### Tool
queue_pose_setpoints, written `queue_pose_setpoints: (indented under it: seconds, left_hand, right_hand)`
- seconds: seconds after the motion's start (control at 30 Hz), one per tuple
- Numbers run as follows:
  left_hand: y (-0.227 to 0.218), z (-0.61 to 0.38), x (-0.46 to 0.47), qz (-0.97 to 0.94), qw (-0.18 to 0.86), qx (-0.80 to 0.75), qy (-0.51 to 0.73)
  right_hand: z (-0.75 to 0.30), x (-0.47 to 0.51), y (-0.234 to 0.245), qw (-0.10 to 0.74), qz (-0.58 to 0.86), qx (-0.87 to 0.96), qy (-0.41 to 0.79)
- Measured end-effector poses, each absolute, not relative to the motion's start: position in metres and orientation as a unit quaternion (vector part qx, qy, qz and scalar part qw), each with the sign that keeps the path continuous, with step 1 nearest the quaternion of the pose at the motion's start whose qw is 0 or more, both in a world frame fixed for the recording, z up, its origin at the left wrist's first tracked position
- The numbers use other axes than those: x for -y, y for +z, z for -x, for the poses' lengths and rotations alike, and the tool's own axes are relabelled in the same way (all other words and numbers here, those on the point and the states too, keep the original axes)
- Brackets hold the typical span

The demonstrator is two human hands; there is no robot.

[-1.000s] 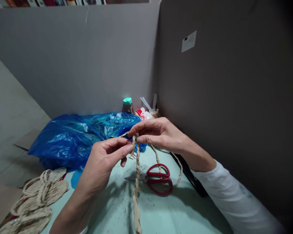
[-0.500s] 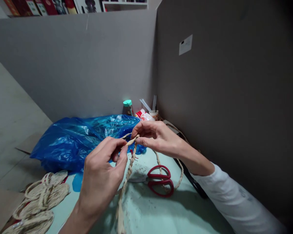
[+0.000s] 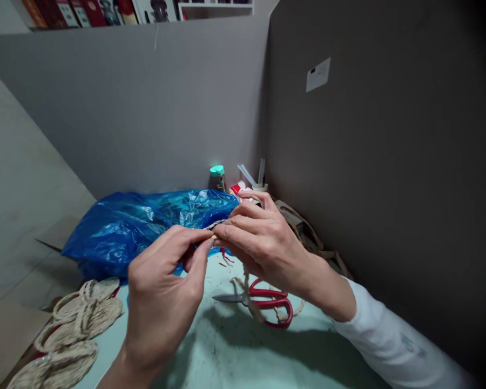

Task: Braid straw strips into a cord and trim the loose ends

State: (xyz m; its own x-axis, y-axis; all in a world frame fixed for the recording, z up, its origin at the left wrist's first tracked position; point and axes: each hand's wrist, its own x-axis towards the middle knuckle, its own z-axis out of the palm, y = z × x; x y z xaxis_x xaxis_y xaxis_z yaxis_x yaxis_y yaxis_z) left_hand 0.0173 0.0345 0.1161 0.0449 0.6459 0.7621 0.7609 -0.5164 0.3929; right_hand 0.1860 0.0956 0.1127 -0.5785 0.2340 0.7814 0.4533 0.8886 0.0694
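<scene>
In the middle of the head view, my left hand (image 3: pixel 166 292) pinches a pale twisted straw cord (image 3: pixel 249 297) between thumb and fingertips. Touching those fingertips, my right hand (image 3: pixel 263 237) is closed on the same cord; its fingers hide most of the grip. Part of the cord hangs below my right hand, across the scissors (image 3: pixel 269 304). Their red handles point right and their blade points left on the pale green tabletop (image 3: pixel 227 351). Behind the fingertips, a short braided stretch shows against the blue plastic bag (image 3: pixel 146 221).
Coiled straw pieces (image 3: pixel 85 319) lie at the lower left, beside a cardboard flap (image 3: pixel 12 335). Behind the bag stand a green-lidded jar (image 3: pixel 217 175) and a cup with strips (image 3: pixel 260 187). Grey partitions (image 3: pixel 186 108) rise behind and on the right.
My right hand has turned over and come down against my left fingertips. The cord's loose length has swung from between my hands to below my right hand. The view has shifted slightly.
</scene>
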Motion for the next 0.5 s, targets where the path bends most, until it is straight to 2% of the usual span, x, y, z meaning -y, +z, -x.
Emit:
queue_pose_setpoints:
  seconds: [0.17, 0.37, 0.5]
  left_hand:
    - [0.117, -0.014, -0.035, 0.749, 0.116, 0.435, -0.486]
    - [0.121, -0.005, -0.037, 0.781, 0.065, 0.4, -0.476]
    - [0.122, -0.004, -0.041, 0.779, 0.046, 0.373, -0.503]
  right_hand:
    - [-0.181, -0.095, 0.108, 0.46, 0.18, 0.869, -0.025]
    - [-0.173, -0.089, 0.111, 0.519, 0.198, 0.817, 0.155]
    - [-0.172, -0.085, 0.113, 0.493, 0.201, 0.778, 0.333]
